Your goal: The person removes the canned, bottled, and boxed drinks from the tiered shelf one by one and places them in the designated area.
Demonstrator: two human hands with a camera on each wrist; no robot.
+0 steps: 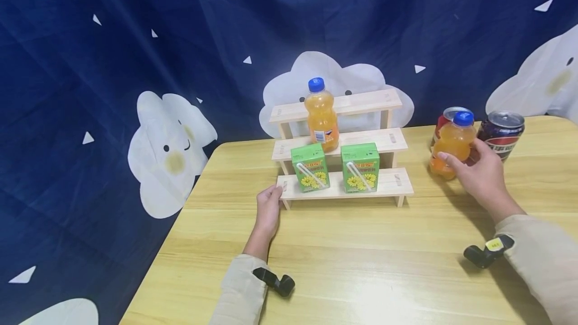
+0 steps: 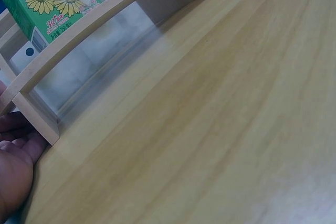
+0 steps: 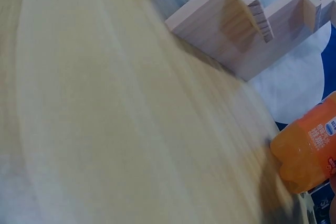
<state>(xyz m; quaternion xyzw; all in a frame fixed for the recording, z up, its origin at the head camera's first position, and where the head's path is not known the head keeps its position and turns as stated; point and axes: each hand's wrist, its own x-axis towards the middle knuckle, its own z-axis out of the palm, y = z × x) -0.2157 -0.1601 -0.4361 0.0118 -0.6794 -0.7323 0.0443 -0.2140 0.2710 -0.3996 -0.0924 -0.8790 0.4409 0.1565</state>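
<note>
My left hand (image 1: 268, 209) grips the left end of the lowest step of a three-tier wooden shelf (image 1: 298, 194), thumb on top and fingers beneath. On the right, my right hand (image 1: 487, 177) holds an orange drink bottle (image 1: 453, 142) with a blue cap around its middle, slightly tilted; its base shows in the right wrist view, where the bottle (image 3: 304, 150) enters from the right edge. A second orange drink bottle (image 1: 321, 114) stands on the middle step. Two green drink cartons (image 1: 310, 168) with yellow flowers and white straws stand on the lowest step.
Behind the held bottle are a red can (image 1: 440, 122), mostly hidden, and a dark blue can (image 1: 502, 132). All stand on a light wooden table (image 1: 343, 250). A dark blue curtain (image 1: 203, 24) with clouds and white triangles hangs along the table's back and left edges.
</note>
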